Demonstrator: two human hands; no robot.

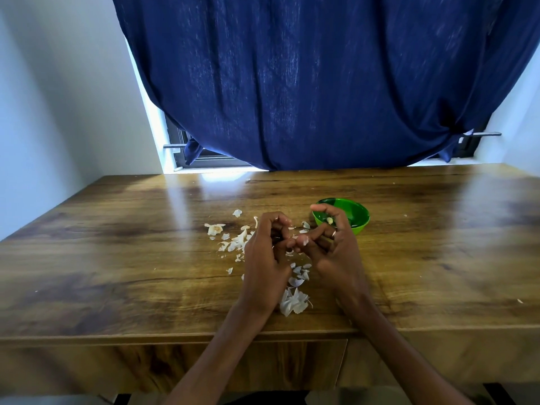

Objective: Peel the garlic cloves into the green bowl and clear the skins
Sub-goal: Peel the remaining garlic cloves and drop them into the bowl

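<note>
Both hands (left (267,252), right (333,249)) pinching garlic clove (304,240), skins (293,301) beneath, green bowl (355,216) beyond

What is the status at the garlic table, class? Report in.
Left hand and right hand together, fingers curled, pinching a garlic clove. Green bowl just beyond the right hand. Skins scattered on the table, not cleared.

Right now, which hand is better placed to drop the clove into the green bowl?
Right. The right hand is nearest the small green plastic bowl, its fingers already overlapping the near rim. The left hand sits farther over the white papery garlic skins.
</note>
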